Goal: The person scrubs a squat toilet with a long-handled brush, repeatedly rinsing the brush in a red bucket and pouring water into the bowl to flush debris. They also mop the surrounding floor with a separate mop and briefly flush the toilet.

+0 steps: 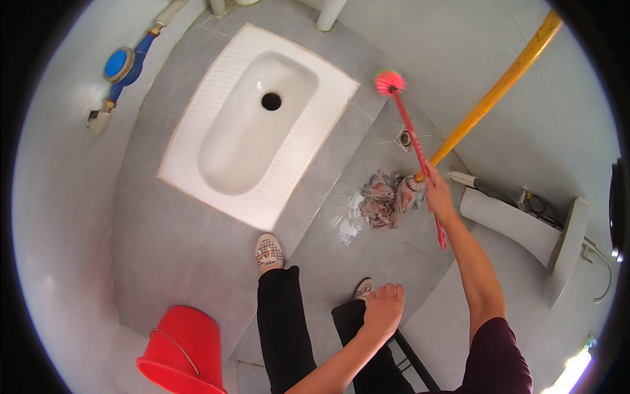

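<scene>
My right hand [436, 192] is wrapped around the red handle of a toilet brush [410, 125]. The round pink bristle head [390, 82] points away from me, held near the far wall and to the right of the white squat toilet [216, 72]. Closed into a fist, my left hand [384, 308] is over my right knee, with nothing visible in it. A mop with a wet rag head [382, 200] rests on the floor just left of my right hand. Its yellow wooden pole [495, 97] slants up to the right, behind the brush handle.
A red bucket [187, 341] with a wire handle stands at lower left. To the right is a white pedestal washbasin [512, 226] with hoses. A floor drain [405, 139] lies beyond the mop. The floor [344, 226] is wet there. A blue water meter [118, 64] is on the left wall.
</scene>
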Demonstrator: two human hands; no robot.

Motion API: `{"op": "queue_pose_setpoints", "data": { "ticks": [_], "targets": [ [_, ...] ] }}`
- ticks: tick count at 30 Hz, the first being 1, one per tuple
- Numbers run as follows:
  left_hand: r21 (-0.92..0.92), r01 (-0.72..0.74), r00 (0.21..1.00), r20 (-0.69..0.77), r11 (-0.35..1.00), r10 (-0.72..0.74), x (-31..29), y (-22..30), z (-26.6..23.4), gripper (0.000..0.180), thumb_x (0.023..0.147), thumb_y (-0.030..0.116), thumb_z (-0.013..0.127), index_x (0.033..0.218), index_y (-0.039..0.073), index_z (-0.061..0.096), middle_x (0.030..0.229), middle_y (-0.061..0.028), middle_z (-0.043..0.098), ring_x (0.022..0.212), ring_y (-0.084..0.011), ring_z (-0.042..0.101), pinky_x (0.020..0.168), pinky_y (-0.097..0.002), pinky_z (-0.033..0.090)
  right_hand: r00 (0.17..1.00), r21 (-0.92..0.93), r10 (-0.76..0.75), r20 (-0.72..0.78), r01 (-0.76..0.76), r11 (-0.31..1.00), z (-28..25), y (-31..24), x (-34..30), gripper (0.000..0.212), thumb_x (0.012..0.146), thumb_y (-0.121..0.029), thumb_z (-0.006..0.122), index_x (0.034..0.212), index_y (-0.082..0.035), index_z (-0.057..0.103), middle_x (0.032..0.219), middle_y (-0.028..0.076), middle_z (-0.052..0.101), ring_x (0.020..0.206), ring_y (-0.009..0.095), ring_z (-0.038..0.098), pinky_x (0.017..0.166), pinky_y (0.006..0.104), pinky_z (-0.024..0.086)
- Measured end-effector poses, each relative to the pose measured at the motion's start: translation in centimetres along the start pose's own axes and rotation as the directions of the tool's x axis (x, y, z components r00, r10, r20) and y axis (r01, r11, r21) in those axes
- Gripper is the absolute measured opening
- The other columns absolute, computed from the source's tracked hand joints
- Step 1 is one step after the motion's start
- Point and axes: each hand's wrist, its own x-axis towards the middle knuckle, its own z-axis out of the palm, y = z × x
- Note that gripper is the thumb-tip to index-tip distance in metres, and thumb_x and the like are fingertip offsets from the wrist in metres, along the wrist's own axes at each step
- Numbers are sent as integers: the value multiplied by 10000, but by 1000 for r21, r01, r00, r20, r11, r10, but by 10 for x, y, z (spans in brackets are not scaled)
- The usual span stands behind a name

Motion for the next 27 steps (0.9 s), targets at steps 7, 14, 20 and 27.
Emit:
{"op": "queue_pose_setpoints", "data": {
  "ticks": [7, 14, 20, 27],
  "targets": [
    [51, 1, 999, 54, 999, -4, -3, 6, 7, 362, 760, 135, 607, 1101, 35, 536, 909, -76, 551, 848, -217, 581, 705, -354, 476, 899, -116, -436, -29, 430, 895, 63, -29, 61, 458, 966, -195, 439, 1419, -191, 372, 1282, 201, 535, 1131, 398, 538, 925, 407, 442],
    [6, 38, 998, 48, 999, -38, 5, 6, -9, 342, 761, 141, 606, 1080, 38, 537, 901, -69, 549, 835, -207, 581, 685, -341, 470, 920, -235, -283, 272, 349, 907, 42, 52, -79, 501, 967, -175, 441, 1440, -294, 327, 1209, 211, 573, 960, 404, 613, 779, 432, 499],
    [-14, 27, 1000, -10, 1000, -27, 9, 2, -11, 355, 754, 141, 608, 1088, 46, 534, 917, -70, 549, 828, -209, 576, 678, -353, 467, 903, -406, -375, 208, 428, 807, 54, -69, 7, 410, 970, -232, 445, 1379, -265, 433, 1106, 202, 620, 935, 403, 614, 825, 428, 475],
    [-53, 74, 994, -71, 996, -77, 16, -8, -20, 319, 737, 142, 614, 1032, 55, 531, 889, -60, 539, 810, -201, 568, 643, -334, 455, 786, -352, -613, 78, 597, 721, 134, -121, 88, 380, 942, -232, 491, 1319, -192, 510, 878, 162, 671, 731, 332, 647, 650, 390, 504]
  ]
}}
